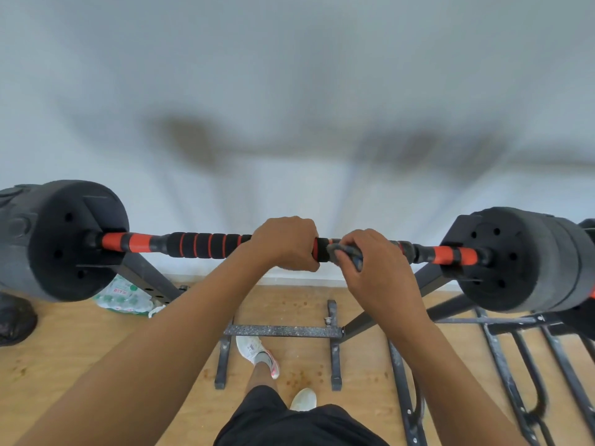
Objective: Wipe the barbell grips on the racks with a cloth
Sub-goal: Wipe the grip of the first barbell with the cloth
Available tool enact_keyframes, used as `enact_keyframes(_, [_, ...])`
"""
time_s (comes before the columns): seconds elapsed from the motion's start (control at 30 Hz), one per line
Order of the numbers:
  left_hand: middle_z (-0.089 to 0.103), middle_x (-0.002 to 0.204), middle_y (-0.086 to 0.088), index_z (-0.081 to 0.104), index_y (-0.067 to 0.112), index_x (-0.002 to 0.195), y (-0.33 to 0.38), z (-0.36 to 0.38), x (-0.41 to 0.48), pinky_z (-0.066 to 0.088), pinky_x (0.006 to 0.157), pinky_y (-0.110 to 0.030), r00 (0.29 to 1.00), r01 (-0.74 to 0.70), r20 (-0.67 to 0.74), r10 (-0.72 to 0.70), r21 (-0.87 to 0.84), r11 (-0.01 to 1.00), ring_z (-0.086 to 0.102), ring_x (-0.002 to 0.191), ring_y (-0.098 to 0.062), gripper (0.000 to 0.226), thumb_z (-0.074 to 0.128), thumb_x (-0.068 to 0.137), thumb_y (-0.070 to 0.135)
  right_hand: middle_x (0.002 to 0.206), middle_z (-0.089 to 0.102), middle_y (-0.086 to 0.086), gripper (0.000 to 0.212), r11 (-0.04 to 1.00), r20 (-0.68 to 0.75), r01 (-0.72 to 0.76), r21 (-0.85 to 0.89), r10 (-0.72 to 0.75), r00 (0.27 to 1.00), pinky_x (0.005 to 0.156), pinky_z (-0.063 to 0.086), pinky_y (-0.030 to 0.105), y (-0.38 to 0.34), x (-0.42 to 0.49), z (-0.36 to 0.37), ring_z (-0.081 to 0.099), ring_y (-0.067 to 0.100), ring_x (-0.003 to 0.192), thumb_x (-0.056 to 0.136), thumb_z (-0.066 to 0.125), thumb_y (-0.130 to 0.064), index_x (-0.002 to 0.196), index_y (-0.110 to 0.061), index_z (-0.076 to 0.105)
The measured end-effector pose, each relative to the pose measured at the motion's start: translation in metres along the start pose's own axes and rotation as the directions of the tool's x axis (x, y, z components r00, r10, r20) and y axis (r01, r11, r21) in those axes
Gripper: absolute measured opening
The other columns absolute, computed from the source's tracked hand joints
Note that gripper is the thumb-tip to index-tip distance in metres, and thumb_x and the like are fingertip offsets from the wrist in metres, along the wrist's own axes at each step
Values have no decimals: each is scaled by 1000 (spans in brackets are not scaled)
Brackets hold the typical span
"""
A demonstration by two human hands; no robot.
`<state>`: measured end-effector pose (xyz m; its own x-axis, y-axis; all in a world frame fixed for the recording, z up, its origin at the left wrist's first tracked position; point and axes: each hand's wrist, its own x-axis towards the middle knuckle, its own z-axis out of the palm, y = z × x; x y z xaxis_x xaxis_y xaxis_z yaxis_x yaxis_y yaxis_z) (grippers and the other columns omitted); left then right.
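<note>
A barbell point(206, 245) with black foam grips ringed in orange lies across a black rack, black weight plates at both ends. My left hand point(285, 243) grips the foam near the bar's middle, fingers curled over the top. Just to its right, my right hand point(373, 265) holds a dark grey cloth point(346, 254) wrapped against the bar. The bar under both hands is hidden.
The left plate point(69, 239) and right plate point(512, 257) bulge toward me. The rack's legs and crossbar point(283, 330) stand on a wooden floor in front of a white wall. A plastic bag point(124, 296) lies at left; more black rack bars point(528, 365) at right.
</note>
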<state>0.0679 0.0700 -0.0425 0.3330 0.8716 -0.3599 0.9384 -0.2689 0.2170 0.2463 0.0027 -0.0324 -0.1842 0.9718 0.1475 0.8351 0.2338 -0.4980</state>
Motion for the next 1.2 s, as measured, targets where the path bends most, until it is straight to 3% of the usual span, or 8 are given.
enact_keyframes(0.13, [71,58,8,71,16,77,0,-9,5,60,68,-31,979,30,204,0,-143,989,71,57,-13,22,73,84,37,87,58,-12,10,999,30,41,-30,-40,999,66,53,32,-2,14,1,56,10,76,94,66,-36,93,-26,64])
enact_keyframes(0.33, [50,58,4,45,21,64,6,18,-2,43,53,-29,965,30,-262,0,111,993,49,49,-16,34,61,90,37,76,51,-7,14,995,69,47,-91,-40,997,61,50,40,-12,31,3,51,17,69,91,60,-24,81,-20,50])
enact_keyframes(0.57, [36,51,6,46,20,66,11,55,-21,25,50,-28,791,62,-598,126,284,957,32,42,-16,32,75,79,17,76,63,-7,10,993,194,-22,-116,44,980,63,56,37,-13,53,-3,61,19,71,89,59,-25,79,-24,57])
enact_keyframes(0.63, [40,55,8,48,21,72,17,44,-18,28,54,-29,870,90,-491,49,254,963,34,45,-13,23,67,86,21,77,63,-6,10,993,216,-36,-108,59,975,66,58,40,-13,55,-2,62,19,72,89,59,-25,79,-25,56])
enact_keyframes(0.73, [61,63,7,60,23,81,12,7,-8,43,58,-28,999,19,-40,-16,58,998,56,52,-12,19,69,87,37,77,64,-4,12,997,259,-31,-76,50,964,66,58,41,-15,55,-6,63,19,72,89,58,-25,78,-26,54])
enact_keyframes(0.87, [73,63,2,71,12,76,0,-17,4,63,75,-34,913,-24,389,124,-252,967,69,54,-12,35,78,89,44,77,63,-5,16,997,342,-8,-82,36,939,59,47,27,-14,47,-19,60,15,72,89,64,-24,77,-27,54])
enact_keyframes(1.03, [67,58,2,66,18,75,1,7,4,54,57,-29,996,-30,83,34,-48,998,65,51,-18,27,73,85,42,73,60,-3,12,997,231,16,-71,0,973,57,47,33,-15,31,-10,58,18,67,90,63,-22,80,-22,55])
enact_keyframes(1.2, [54,60,5,58,24,72,10,25,-13,41,51,-27,964,30,-265,7,137,990,51,49,-16,13,63,84,27,74,62,-3,10,997,187,21,-76,-7,982,63,57,43,-12,42,-3,60,21,69,90,59,-24,81,-22,55])
